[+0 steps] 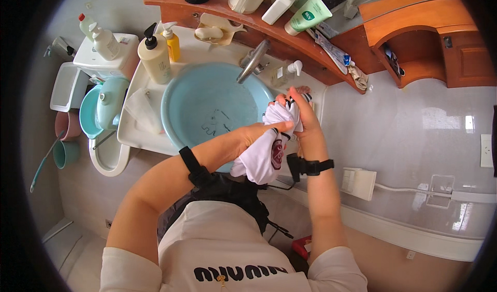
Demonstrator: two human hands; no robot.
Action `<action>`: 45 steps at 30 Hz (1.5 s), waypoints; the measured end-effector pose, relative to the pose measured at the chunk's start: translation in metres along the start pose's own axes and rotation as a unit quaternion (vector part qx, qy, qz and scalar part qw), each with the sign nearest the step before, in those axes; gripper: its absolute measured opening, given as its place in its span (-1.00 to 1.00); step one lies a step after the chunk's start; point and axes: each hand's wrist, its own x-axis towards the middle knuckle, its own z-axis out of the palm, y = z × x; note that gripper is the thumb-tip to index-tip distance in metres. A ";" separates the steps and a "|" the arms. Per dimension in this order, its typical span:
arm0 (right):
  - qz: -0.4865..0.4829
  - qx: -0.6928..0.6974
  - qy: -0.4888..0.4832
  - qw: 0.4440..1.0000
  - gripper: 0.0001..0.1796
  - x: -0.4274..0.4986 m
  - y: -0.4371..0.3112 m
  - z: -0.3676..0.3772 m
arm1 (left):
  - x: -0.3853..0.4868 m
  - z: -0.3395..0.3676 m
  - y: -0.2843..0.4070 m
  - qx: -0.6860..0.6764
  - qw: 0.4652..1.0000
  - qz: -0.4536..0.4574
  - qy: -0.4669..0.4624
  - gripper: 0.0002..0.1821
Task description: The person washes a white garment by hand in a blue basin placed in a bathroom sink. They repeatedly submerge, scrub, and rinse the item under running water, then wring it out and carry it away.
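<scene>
A bunched white cloth garment with black trim and a dark red round emblem hangs between my two hands. My left hand grips its middle, with the thumb laid across the fabric. The upper end is in my right hand, close to the right rim of the basin. Below the hands, the loose part of the garment droops over the front right rim of a light blue plastic basin. Water appears to lie in the basin, over a dark line drawing on its bottom.
A chrome faucet reaches over the basin. Around it on the white washbasin stand a cream pump bottle, a yellow pump bottle, a clear pump bottle and a clear plastic bag. A wooden shelf holding toiletries runs behind.
</scene>
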 end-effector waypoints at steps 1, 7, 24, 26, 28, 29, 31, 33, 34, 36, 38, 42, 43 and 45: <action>0.014 -0.058 0.024 0.998 -0.62 0.001 -0.005 0.002 | 0.004 0.000 -0.001 0.042 0.999 0.025 0.000 -0.45; -0.024 -0.400 0.158 0.903 -0.62 0.019 -0.006 0.017 | 0.033 -0.016 -0.007 0.234 0.960 0.077 0.135 -0.50; -0.160 -0.713 0.196 0.654 -0.64 0.079 0.037 -0.003 | 0.079 -0.064 -0.028 0.336 0.861 0.252 0.287 -0.16; -0.174 -0.723 0.203 0.637 -0.63 0.083 0.041 -0.007 | 0.078 -0.060 -0.028 0.343 0.855 0.229 0.314 -0.13; -0.173 -0.732 0.209 0.625 -0.62 0.086 0.042 -0.010 | 0.078 -0.058 -0.027 0.345 0.845 0.182 0.367 -0.38; -0.161 -0.717 0.219 0.642 -0.63 0.087 0.042 -0.011 | 0.077 -0.058 -0.027 0.343 0.846 0.183 0.365 -0.37; -0.101 -0.688 0.234 0.679 -0.64 0.085 0.039 -0.011 | 0.075 -0.061 -0.021 0.344 0.848 0.193 0.354 -0.34; -0.200 -0.626 0.202 0.726 -0.57 0.076 0.034 -0.008 | 0.071 -0.067 -0.010 0.308 0.862 0.200 0.350 -0.36; -0.219 -0.585 0.208 0.753 -0.51 0.069 0.034 -0.005 | 0.067 -0.070 -0.005 0.268 0.874 0.198 0.352 -0.39; -0.334 -0.563 0.161 0.739 -0.39 0.047 0.033 0.005 | 0.058 -0.075 0.006 0.195 0.906 0.198 0.318 -0.47; -0.400 -0.604 0.080 0.684 -0.31 0.022 0.034 0.017 | 0.047 -0.074 0.013 0.124 0.940 0.206 0.242 -0.57; -0.443 -0.719 -0.104 0.525 -0.24 -0.023 0.053 0.035 | 0.027 -0.060 0.010 -0.007 0.975 0.173 0.142 -0.66; -0.417 -0.750 -0.129 0.497 -0.23 -0.030 0.058 0.037 | 0.023 -0.058 0.008 -0.032 0.979 0.153 0.132 -0.65; -0.463 -0.742 -0.119 0.470 -0.34 -0.034 0.066 0.038 | 0.016 -0.058 0.006 -0.080 0.984 0.113 0.112 -0.62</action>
